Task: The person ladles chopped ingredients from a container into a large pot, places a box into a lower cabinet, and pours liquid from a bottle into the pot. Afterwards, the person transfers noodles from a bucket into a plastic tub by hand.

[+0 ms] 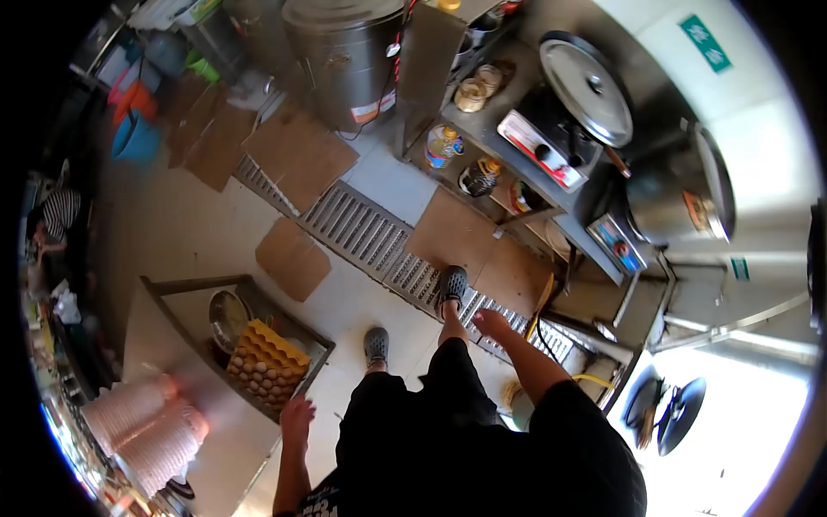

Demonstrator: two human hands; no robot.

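I look straight down at my black shorts and two grey clogs on a tiled kitchen floor. My left hand [297,418] hangs open beside the edge of a steel counter [164,336], close to a stack of yellow egg trays [265,364] on the shelf below it. My right hand [491,323] hangs loosely over the metal floor drain grate [370,237], fingers apart, holding nothing. One clog [452,284] rests on the grate, the other [376,345] on the tiles.
Cardboard sheets [293,257] lie on the floor. Stacked pink bowls [142,426] sit on the counter. Right: a steel table [504,112] with induction cookers, a large pot with lid [586,86], another big pot [680,185]. A steel barrel [345,56] stands behind. A person in stripes [56,215] is far left.
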